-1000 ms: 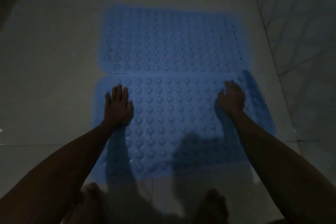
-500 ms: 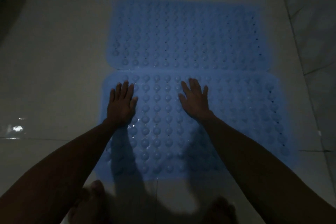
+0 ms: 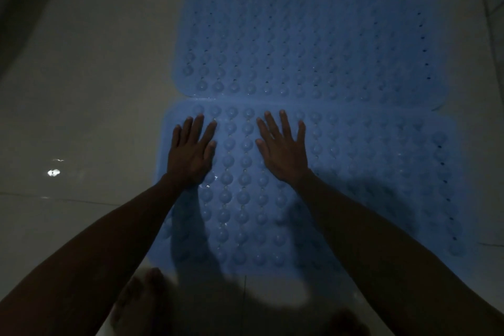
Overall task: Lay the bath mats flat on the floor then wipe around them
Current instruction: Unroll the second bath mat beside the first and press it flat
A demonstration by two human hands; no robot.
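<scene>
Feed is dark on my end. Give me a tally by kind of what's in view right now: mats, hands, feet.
Blue rubber bath mats with round bumps: 2, the far mat and the near mat, edge to edge on the pale tiled floor.
Bare hands pressed flat on the near mat: 2, left hand, right hand.
Bare feet: 2, left foot, right foot.
Total: 6.

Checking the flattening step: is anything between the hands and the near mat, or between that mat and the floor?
Nothing visible. The left hand and right hand lie flat, fingers spread, directly on the near mat. It lies flat on the floor, touching the far mat.
</scene>
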